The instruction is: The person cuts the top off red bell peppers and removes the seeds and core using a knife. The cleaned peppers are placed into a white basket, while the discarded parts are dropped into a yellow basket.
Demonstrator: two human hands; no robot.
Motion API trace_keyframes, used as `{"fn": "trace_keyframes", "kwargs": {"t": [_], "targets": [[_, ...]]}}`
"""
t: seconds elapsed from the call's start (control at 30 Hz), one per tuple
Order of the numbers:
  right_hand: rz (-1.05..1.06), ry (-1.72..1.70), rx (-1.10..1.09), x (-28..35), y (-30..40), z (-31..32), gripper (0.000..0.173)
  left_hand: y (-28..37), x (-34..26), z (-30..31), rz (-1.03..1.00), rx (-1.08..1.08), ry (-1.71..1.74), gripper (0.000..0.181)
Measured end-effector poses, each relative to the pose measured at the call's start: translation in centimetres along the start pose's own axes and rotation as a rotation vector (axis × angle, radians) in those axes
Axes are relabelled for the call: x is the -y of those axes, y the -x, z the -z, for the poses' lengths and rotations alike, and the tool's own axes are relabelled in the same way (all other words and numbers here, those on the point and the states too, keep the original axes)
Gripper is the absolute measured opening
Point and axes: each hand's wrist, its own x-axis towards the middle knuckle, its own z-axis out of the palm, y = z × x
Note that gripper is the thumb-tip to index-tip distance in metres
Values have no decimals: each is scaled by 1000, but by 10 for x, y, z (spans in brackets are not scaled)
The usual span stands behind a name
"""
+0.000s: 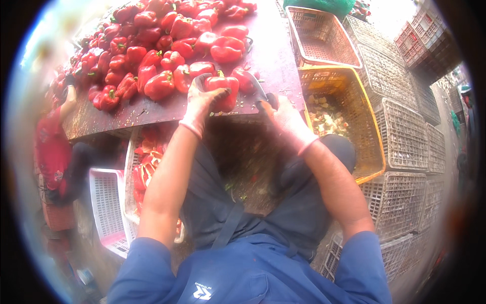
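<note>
My left hand (205, 98), in a light work glove with dark fingers, grips a red bell pepper (224, 91) with a green stem, at the near edge of a dark red tabletop (273, 60). To its right, my right hand (281, 116), gloved alike, holds a knife (257, 83) whose curved blade points up and away. Another red pepper (243, 79) lies behind the blade. A large heap of red bell peppers (148, 49) covers the table's far left part.
A yellow plastic crate (370, 121) with pale cores stands at my right knee. Cut red peppers (146, 171) fill a white crate (129, 190) below left, beside another white crate (108, 205). Stacked crates (402, 133) line the right. A person in red (55, 148) sits far left.
</note>
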Motion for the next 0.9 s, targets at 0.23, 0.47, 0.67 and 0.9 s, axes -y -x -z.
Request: {"fn": "trace_keyframes", "kwargs": {"t": [0.23,0.47,0.67,0.9], "targets": [[194,110,-155,-8,1,-20,38,27,-2,-16,-335,-38,-127,70],[261,202,-200,-21,-8,-33,35,33,-1,-29,-445,-101,-292,70],[132,194,-94,6,10,-37,37,31,4,-35,-187,-91,308,54],[205,284,50,10,40,-27,37,7,-11,8,-127,-261,646,37]]}}
